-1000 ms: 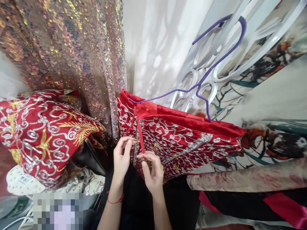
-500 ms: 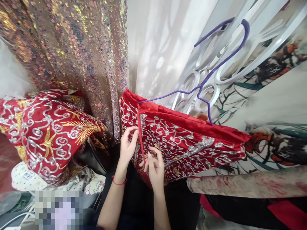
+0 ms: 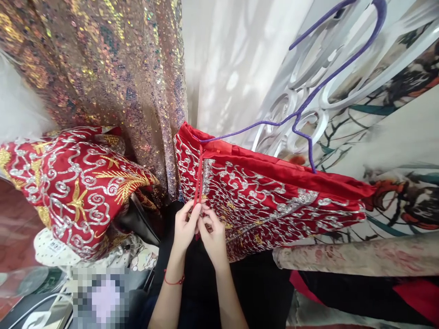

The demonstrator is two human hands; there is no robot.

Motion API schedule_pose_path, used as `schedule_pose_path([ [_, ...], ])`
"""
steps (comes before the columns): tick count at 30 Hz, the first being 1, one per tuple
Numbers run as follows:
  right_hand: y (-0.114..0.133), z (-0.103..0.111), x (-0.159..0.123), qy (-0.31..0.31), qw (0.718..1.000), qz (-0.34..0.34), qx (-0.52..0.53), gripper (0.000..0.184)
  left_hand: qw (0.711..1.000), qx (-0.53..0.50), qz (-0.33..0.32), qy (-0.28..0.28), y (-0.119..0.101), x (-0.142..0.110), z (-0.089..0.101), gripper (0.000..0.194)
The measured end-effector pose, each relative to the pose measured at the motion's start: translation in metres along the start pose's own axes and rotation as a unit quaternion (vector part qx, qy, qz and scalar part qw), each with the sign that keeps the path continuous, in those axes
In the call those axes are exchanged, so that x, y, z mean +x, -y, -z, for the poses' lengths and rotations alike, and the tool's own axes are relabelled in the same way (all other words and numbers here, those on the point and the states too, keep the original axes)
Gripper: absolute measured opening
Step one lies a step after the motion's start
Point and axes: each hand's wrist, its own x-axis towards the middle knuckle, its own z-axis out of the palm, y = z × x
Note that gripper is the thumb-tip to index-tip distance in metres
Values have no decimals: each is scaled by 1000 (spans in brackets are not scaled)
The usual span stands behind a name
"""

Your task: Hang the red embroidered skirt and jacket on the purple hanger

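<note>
A red skirt-like garment [image 3: 260,196] with silver and gold embroidery hangs from a purple hanger [image 3: 255,125] by its satin waistband. From the waistband's left part a thin red ribbon [image 3: 200,176] runs down in two strands. My left hand [image 3: 184,226] pinches the ribbon between thumb and fingers. Close against it, my right hand [image 3: 213,235] is closed too, its fingertips pressed together at the ribbon's lower part. The fingers partly hide the ribbon's ends. Both hands are in front of the garment's left side.
At left another red embroidered garment [image 3: 78,196] lies draped over a polka-dot cloth [image 3: 51,249]. Behind hangs a sequinned curtain [image 3: 113,82]. A white openwork frame [image 3: 308,82] stands behind the hanger. A patterned fabric roll [image 3: 343,256] and black and red cloth are at right.
My hands have come together at the ribbon; my right hand has moved left to meet my left one. The ribbon now shows as two strands. The view has shifted slightly.
</note>
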Motion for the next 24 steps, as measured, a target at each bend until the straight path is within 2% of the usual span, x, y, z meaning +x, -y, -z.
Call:
schedule_pose_path([
  [4,1,7,-1,6,999,34,-27,17,994,61,-88,-8,0,5,7,28],
  [8,5,8,-2,19,999,35,-4,21,976,140,-163,43,-8,4,10,23],
  [10,6,6,-4,18,999,43,-9,18,968,164,-179,58,-12,2,9,22],
  [13,7,4,-6,-10,999,40,-8,22,968,175,-177,34,-15,1,8,22],
  [18,7,16,-8,-58,995,-35,68,28,970,160,-160,-92,-13,0,11,15],
  [21,9,24,-8,-48,991,-58,106,35,983,87,-139,-78,-19,2,8,26],
  [24,14,24,-6,-42,996,-46,65,36,993,-5,-107,-59,-30,12,-3,36],
])
